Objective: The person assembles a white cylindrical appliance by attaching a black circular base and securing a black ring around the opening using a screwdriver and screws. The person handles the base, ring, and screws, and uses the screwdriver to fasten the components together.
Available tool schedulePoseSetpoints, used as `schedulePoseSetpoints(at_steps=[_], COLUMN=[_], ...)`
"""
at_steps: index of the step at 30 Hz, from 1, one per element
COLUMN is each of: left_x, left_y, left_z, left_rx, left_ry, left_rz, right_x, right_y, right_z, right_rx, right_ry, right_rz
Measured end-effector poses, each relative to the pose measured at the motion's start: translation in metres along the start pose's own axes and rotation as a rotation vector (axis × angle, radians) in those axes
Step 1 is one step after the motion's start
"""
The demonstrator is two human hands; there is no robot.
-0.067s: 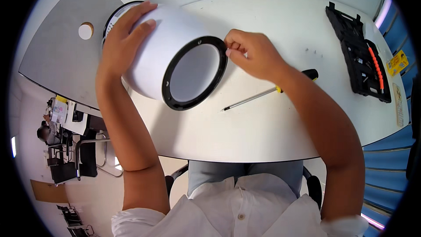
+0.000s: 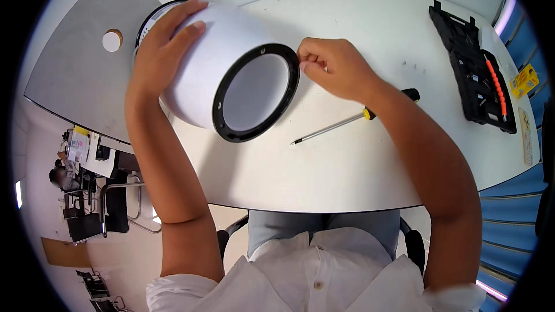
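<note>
We have a white table (image 2: 324,179) before us, and the white cylinder (image 2: 237,32) lies tilted on its side at its left, its black ring (image 2: 226,132) turned toward us. Near the table's right end, an open black case (image 2: 461,89) holds small metal parts too small to make out, with an orange-red flexible rod (image 2: 497,89) lying along one side. Our right forearm crosses over the handle of a screwdriver (image 2: 335,128), whose tip points left. The cylinder sits between our hands: our left hand (image 2: 156,60) grasps its side, fingers and thumb spread, while our right hand (image 2: 338,69) is curled at the ring's right edge; we cannot tell whether its fingertips pinch anything. Beside the case stands a yellow box (image 2: 524,81). Three tiny pieces (image 2: 414,65) lie between case and right hand.
</note>
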State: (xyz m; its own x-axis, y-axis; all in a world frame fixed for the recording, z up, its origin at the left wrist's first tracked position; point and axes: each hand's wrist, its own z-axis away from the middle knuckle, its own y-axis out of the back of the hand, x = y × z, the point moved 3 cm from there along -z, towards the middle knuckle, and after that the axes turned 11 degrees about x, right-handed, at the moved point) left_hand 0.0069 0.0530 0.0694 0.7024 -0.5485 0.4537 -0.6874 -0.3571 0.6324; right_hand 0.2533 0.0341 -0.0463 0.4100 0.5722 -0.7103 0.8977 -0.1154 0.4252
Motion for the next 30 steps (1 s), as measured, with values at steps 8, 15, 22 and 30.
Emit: schedulePoseSetpoints(at_steps=[8, 15, 22, 30], left_x=[0.007, 0.005, -0.001, -0.003], left_y=[-0.019, -0.037, -0.057, -0.065], left_z=[-0.035, -0.070, -0.100, -0.107], left_rx=[-0.217, -0.319, -0.412, -0.492], left_ry=[0.134, 0.104, -0.031, 0.140], left_rz=[-0.041, -0.159, -0.187, -0.169], right_x=[0.017, 0.025, 0.019, 0.012], right_y=[-0.009, -0.017, -0.022, -0.033], right_z=[0.006, 0.005, 0.009, 0.021], right_rx=[-0.313, -0.269, -0.157, 0.039], right_ry=[-0.248, -0.429, -0.630, -0.821], right_rz=[0.021, -0.269, -0.361, -0.457])
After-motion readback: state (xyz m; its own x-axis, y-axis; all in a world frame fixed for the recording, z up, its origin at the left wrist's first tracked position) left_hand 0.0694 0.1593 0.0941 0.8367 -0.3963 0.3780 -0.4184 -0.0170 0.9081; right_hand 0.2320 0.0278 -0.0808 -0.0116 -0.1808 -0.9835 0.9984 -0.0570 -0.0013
